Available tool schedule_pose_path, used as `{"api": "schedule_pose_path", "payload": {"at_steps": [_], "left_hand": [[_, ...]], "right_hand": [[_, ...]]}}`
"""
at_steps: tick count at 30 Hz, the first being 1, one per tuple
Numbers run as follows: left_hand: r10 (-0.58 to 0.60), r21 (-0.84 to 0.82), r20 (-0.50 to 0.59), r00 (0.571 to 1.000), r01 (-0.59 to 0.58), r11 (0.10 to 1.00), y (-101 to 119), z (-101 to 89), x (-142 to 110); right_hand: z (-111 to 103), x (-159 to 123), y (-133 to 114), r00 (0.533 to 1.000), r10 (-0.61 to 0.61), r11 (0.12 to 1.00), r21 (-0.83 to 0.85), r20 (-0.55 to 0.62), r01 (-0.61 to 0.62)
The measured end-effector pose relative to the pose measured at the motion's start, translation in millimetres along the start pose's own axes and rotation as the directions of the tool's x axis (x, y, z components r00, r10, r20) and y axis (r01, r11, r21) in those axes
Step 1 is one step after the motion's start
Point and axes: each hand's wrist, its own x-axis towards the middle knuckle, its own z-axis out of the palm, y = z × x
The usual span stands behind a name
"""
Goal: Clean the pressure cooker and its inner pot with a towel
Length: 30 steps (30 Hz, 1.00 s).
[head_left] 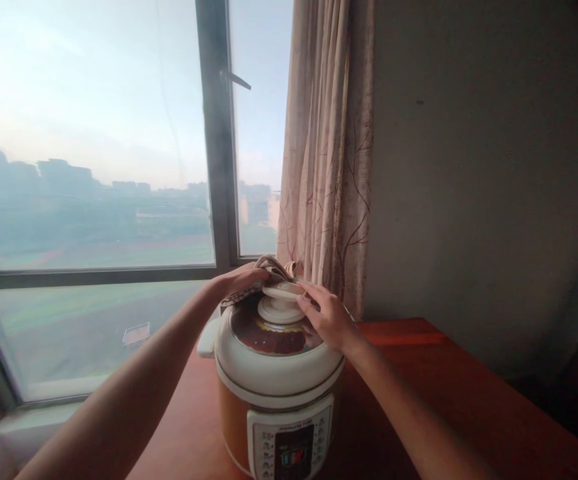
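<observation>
An electric pressure cooker (279, 383) with a cream lid, brown body and front control panel stands upright on the reddish-brown table. Its round lid knob (281, 308) sticks up at the top centre. My left hand (249, 277) is closed on a patterned cloth (273, 268), bunched at the far left side of the knob; some of the fingers are hidden by it. From the right, my right hand (326, 313) reaches over the lid with its fingers and thumb at the knob's edge.
The reddish-brown table (419, 387) extends right of the cooker. A window (93, 200) with a grey frame lies to the left and behind. A patterned curtain (319, 147) hangs behind the cooker, beside a grey wall (469, 167).
</observation>
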Motion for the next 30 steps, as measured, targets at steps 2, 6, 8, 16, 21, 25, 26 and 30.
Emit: {"api": "schedule_pose_path", "payload": {"at_steps": [2,6,8,16,21,25,26,30], "left_hand": [[-0.013,-0.014,0.01,1.0,0.013,1.0,1.2,1.3,-0.9],[-0.012,-0.113,0.038,0.999,0.017,0.993,-4.5,0.3,-12.1],[0.0,-0.114,-0.02,1.0,-0.002,0.993,-11.9,-1.4,-18.6],[0.124,0.035,-0.096,0.988,-0.121,0.992,-40.1,-3.8,-57.3],[0.278,0.183,-0.097,0.956,-0.257,0.949,-27.9,9.9,-94.2],[0.312,0.316,-0.098,0.945,-0.268,0.91,-21.8,16.9,-105.6],[0.303,0.311,-0.104,0.947,-0.259,0.915,-22.0,16.7,-103.6],[0.252,0.182,-0.084,0.964,-0.234,0.955,-26.0,10.1,-74.9]], "right_hand": [[-0.4,-0.4,0.4,1.0,-0.001,1.0,-0.008,0.003,0.001],[-0.5,-1.2,1.1,1.0,0.005,1.0,-0.021,-0.004,-0.005],[-0.2,-1.6,1.5,1.0,0.005,1.0,-0.025,-0.019,-0.005],[-0.5,-2.5,0.5,1.0,0.023,0.999,-0.025,-0.003,-0.023],[-0.6,-2.8,-0.4,1.0,0.029,0.999,-0.026,0.003,-0.029],[-0.3,-3.5,1.5,1.0,-0.007,1.0,-0.017,0.009,0.007],[-0.3,-3.6,2.2,1.0,-0.014,1.0,-0.014,0.008,0.014],[-0.3,-3.9,5.2,1.0,-0.014,1.0,0.001,0.017,0.014]]}}
